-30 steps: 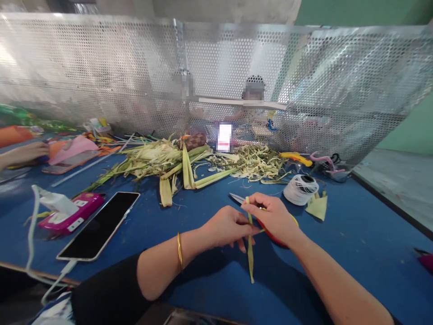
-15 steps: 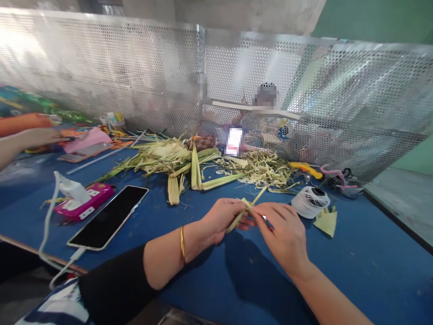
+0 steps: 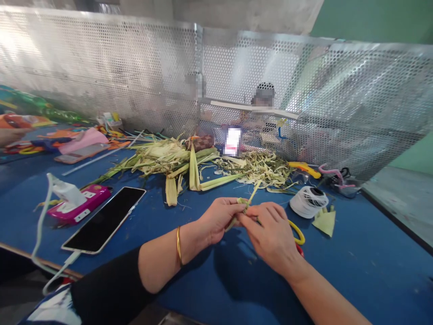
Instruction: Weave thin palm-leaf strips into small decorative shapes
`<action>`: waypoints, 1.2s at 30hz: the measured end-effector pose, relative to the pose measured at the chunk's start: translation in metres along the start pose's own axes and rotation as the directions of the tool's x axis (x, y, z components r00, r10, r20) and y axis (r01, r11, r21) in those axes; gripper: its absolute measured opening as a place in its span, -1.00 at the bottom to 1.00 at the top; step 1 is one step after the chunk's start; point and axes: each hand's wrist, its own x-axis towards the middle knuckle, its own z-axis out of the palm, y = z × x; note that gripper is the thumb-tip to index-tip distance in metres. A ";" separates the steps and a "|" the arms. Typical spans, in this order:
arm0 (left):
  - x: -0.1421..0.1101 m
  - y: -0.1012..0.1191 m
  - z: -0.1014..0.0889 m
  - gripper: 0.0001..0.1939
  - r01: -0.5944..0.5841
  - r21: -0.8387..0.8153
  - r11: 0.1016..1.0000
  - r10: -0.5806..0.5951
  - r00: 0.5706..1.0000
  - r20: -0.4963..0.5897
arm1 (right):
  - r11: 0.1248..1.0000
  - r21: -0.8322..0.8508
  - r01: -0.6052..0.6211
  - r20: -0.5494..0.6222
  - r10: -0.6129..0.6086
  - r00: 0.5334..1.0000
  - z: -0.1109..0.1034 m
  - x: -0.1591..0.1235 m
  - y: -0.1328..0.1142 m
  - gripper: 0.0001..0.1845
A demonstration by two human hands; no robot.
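A narrow pale-green leaf strip (image 3: 255, 191) is folded between my two hands, one end sticking up and away. My left hand (image 3: 221, 219) pinches the fold between thumb and fingers. Against the same spot press the fingertips of my right hand (image 3: 270, 232), closed on the strip. Yellow and red scissor handles (image 3: 297, 232) show past the right hand; the blades are hidden, and I cannot tell whether the hand touches them. Right of my hands stand a spool of white thread (image 3: 308, 203) and a cut piece of leaf (image 3: 324, 221).
Behind lie a heap of long leaves (image 3: 162, 155) and a pile of leaf scraps (image 3: 267, 169). At left are a phone (image 3: 104, 221) on a cable and a magenta power strip (image 3: 81, 205). A perforated metal screen (image 3: 135, 67) runs along the back. Another person's hand (image 3: 13, 135) is at far left.
The strip, earlier hanging straight down, is now folded between my fingers. My right hand has come down beside my left. The scissors' blades went out of sight. The other person's hand moved left.
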 end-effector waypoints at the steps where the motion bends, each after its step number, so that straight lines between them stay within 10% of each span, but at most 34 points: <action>1: 0.000 -0.001 0.000 -0.90 -0.004 -0.003 1.000 0.004 1.000 0.006 | 0.998 -0.006 0.057 0.045 -0.057 0.997 0.000 0.001 -0.003 -0.74; 6: -0.001 -0.002 0.000 -0.85 0.011 0.005 1.000 -0.011 1.000 0.012 | 0.981 -0.035 0.192 0.109 -0.187 0.976 0.004 0.001 -0.010 -0.71; 10: -0.001 -0.001 -0.001 -0.79 0.039 0.025 0.999 -0.039 0.999 -0.015 | 0.961 0.188 -0.203 -0.054 0.217 0.975 0.005 -0.004 0.001 -0.80; 13: 0.000 0.000 -0.003 -0.80 0.054 0.029 0.998 -0.054 0.998 0.018 | 0.709 0.376 -0.596 0.036 0.632 0.774 0.009 -0.007 0.011 -0.74; 16: 0.001 0.000 -0.004 -0.82 0.061 0.064 0.996 -0.063 0.998 0.017 | 0.450 0.448 -0.773 0.252 0.766 0.592 0.015 -0.009 0.017 -0.65; 22: 0.003 0.000 -0.005 -0.83 0.020 0.143 0.990 -0.008 0.996 -0.089 | 0.212 0.513 -0.832 0.474 0.738 0.480 0.015 -0.005 0.017 -0.70; 27: 0.006 0.007 -0.008 -0.90 0.000 0.167 0.986 0.039 0.971 -0.235 | 0.338 0.592 -0.732 0.512 0.543 0.665 0.002 -0.003 0.021 -0.84; 32: 0.007 0.007 -0.007 -0.97 -0.043 0.263 0.964 0.110 0.964 -0.243 | 0.771 0.511 -0.379 0.319 0.239 0.917 -0.001 -0.005 0.023 -0.74; 36: 0.006 0.003 -0.004 -0.97 -0.066 0.339 0.938 0.150 0.962 -0.229 | 0.974 0.214 -0.072 0.066 0.059 0.996 -0.001 -0.005 0.022 -0.72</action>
